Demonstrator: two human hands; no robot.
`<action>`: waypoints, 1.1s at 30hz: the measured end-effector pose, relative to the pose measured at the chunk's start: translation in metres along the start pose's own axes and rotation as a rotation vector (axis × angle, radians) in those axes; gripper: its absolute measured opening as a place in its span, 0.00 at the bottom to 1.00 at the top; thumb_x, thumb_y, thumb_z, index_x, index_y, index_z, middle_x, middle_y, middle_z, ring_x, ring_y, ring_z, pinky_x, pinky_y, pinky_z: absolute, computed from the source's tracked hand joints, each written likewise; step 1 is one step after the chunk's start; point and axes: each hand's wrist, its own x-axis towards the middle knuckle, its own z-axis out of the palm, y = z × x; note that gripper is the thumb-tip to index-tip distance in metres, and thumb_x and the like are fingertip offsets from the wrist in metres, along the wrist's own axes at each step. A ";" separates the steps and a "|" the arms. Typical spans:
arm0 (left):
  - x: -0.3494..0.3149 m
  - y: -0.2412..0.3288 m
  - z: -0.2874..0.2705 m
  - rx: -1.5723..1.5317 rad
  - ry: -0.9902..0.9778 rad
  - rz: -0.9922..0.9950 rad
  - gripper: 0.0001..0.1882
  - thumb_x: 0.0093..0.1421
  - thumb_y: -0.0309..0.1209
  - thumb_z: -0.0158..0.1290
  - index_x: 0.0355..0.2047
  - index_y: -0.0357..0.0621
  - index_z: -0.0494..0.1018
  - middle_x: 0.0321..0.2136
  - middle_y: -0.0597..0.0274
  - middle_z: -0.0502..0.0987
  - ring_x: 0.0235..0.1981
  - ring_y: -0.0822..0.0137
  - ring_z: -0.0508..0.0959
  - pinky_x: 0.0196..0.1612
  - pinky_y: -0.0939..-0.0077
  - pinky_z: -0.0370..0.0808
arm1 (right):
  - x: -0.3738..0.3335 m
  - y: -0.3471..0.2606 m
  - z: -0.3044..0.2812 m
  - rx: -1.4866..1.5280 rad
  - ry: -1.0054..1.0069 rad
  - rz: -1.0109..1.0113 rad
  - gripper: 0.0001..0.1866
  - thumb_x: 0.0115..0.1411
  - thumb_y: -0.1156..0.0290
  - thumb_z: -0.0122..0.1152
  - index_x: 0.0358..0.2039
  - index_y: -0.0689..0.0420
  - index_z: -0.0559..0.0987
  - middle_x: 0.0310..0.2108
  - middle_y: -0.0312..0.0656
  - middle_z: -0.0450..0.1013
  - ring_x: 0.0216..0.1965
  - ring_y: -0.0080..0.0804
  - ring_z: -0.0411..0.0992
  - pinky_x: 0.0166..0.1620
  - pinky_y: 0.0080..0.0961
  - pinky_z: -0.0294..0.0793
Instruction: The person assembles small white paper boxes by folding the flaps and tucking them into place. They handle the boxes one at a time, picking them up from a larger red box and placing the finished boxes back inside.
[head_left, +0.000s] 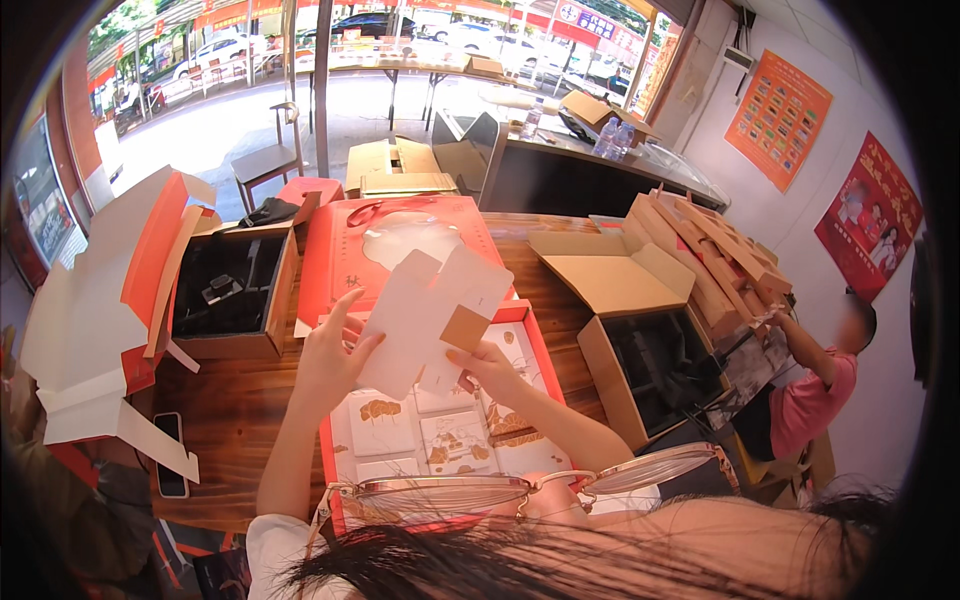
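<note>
Bare tabletop (225, 420) flanks red box (543, 358); right hand (480, 368) pinches white card (405, 320), left hand (335, 355) spread.

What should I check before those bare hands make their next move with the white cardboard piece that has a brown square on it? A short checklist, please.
1. Right hand gripping the white cardboard piece with the brown square: ok, pinched near its lower right.
2. Left hand gripping it too: cannot tell; fingers spread at its left edge.
3. Shallow red-rimmed box below fully in sight: not ok, hands and cardboard cover part.
4. Black rectangular smartphone away from the hands: ok, off to the left.
5. Co-worker in a pink shirt clear of the cardboard: ok, far right.
</note>
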 end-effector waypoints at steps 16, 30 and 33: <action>0.000 -0.011 0.008 0.071 -0.069 0.120 0.33 0.53 0.26 0.57 0.60 0.49 0.60 0.36 0.57 0.73 0.29 0.67 0.73 0.35 0.74 0.74 | 0.003 0.000 -0.002 -0.008 0.017 0.025 0.14 0.65 0.62 0.49 0.39 0.61 0.74 0.24 0.35 0.69 0.16 0.18 0.60 0.19 0.16 0.60; 0.026 -0.034 -0.018 -0.062 0.056 0.035 0.27 0.52 0.20 0.55 0.54 0.47 0.67 0.29 0.61 0.74 0.25 0.72 0.75 0.29 0.78 0.73 | 0.001 -0.010 0.002 -0.386 -0.120 0.199 0.23 0.65 0.58 0.47 0.57 0.55 0.62 0.22 0.35 0.73 0.18 0.17 0.64 0.22 0.16 0.63; 0.055 -0.062 -0.013 -0.157 0.081 0.003 0.25 0.54 0.21 0.55 0.53 0.45 0.67 0.29 0.62 0.74 0.27 0.72 0.77 0.29 0.78 0.74 | 0.001 -0.008 0.005 -0.434 -0.133 0.197 0.23 0.65 0.59 0.48 0.57 0.55 0.62 0.22 0.34 0.72 0.18 0.17 0.63 0.22 0.16 0.63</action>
